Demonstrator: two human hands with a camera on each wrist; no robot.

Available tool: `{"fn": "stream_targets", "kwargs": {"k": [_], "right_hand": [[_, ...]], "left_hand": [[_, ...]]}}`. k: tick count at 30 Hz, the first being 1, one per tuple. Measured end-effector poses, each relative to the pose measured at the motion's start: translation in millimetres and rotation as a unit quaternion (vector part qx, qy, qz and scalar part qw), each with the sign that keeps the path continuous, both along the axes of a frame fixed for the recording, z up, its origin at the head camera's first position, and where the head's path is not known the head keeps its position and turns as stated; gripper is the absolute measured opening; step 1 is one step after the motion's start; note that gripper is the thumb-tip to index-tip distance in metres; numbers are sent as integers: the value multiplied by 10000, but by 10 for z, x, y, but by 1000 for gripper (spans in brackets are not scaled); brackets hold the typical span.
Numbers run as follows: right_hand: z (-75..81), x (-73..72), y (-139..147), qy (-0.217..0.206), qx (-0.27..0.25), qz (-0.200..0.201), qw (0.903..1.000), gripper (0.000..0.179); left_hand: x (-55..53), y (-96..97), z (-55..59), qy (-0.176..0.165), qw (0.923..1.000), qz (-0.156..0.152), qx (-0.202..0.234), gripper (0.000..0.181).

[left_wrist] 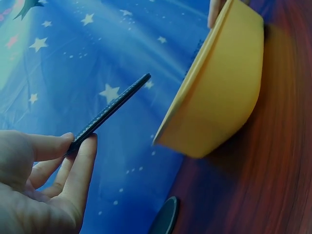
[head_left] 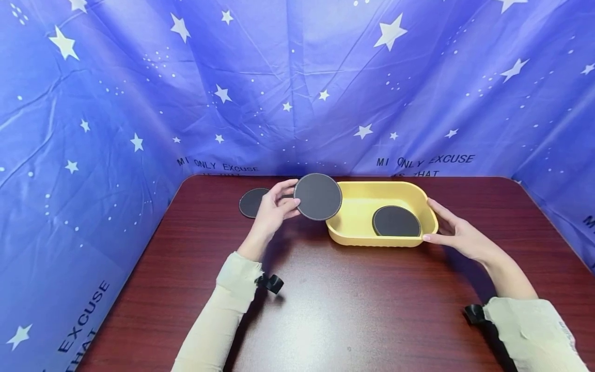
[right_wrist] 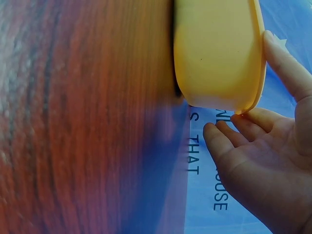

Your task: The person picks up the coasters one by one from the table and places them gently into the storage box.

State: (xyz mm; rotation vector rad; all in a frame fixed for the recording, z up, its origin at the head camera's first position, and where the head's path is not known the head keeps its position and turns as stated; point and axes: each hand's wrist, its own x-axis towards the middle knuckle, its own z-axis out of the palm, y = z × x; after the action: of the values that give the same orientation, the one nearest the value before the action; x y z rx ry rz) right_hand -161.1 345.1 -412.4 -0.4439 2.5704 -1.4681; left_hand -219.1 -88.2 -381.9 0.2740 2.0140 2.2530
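Note:
My left hand pinches a round black coaster with a stitched rim between thumb and fingers. In the left wrist view this coaster shows edge-on, raised in the air beside the yellow container. The coaster overlaps the left end of the yellow oval container in the head view. Inside that container, toward its right front, lies another black coaster. My right hand holds the container's right end, thumb at the front corner and fingers along the end wall. The right wrist view shows thumb and fingertips against the container.
Behind my left hand, a further black coaster lies on the dark red wooden table, partly hidden by the fingers. A blue star-print curtain stands around the table's back and sides. Black wrist straps show below the sleeves.

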Motion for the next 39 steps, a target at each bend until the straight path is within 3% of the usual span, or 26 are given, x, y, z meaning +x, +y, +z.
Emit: {"fn": "stream_targets", "kwargs": {"k": [17,25,32,39], "right_hand": [[-43,15,19,33,-191,82,9998,91],[-28,0,0,66,-245,143,9996,90],[-14,8,0,38,-156,99,9998,90],[-10,11,-14,75,-157,93,9998,90]], "left_hand": [[-59,653,-99,-196,9972,-609,-382,50],[-106,917,-92,-187,9944,-808,-653,49],[-146,1215,-89,-257,9882,-910,-1209,48],[-160,1516,-179,-286,9745,-826,-2066,46]]}}
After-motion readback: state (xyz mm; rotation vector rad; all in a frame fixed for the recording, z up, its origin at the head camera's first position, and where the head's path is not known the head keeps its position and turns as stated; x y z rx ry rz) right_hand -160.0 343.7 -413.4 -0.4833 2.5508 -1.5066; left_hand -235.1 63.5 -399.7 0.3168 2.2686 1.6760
